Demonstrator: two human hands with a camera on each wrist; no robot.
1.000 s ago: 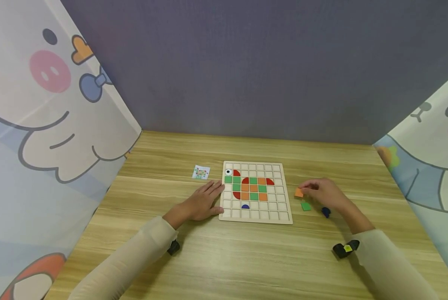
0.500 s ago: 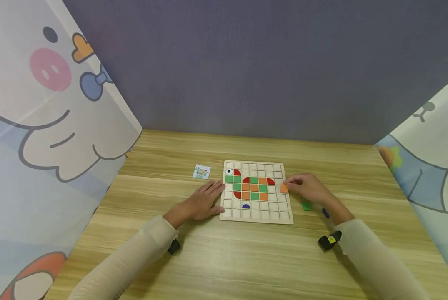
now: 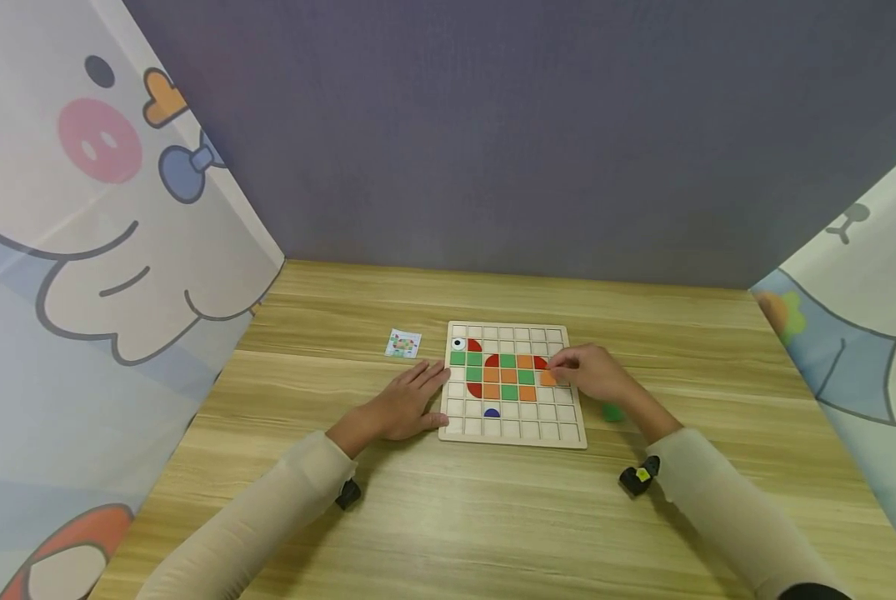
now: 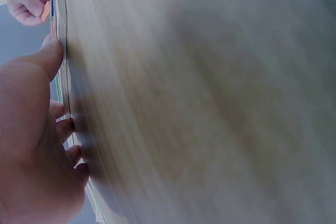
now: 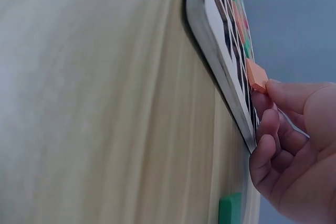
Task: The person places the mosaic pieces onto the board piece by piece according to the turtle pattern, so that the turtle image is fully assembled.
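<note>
My right hand (image 3: 598, 372) pinches an orange square tile (image 3: 548, 378) between thumb and fingers at the right part of the wooden grid board (image 3: 518, 428). In the right wrist view the orange tile (image 5: 256, 75) is tilted above the grid, its far edge close to the cells. My left hand (image 3: 401, 406) lies with fairly straight fingers against the board's left edge. Green, orange and red tiles fill several cells in the middle of the board. A white eye tile (image 3: 458, 343) sits upper left, and a blue half-round piece (image 3: 492, 412) lies lower down.
A loose green tile (image 3: 613, 412) lies on the wooden table right of the board, partly behind my right wrist. A small printed picture card (image 3: 403, 343) lies to the board's left. A grey panel (image 3: 493, 150) rises behind the table, with cartoon-printed walls at both sides.
My right hand has carried the orange tile leftward from the table beside the board to over its grid. A dark blue piece on the right is now hidden by the arm. My left hand stays put.
</note>
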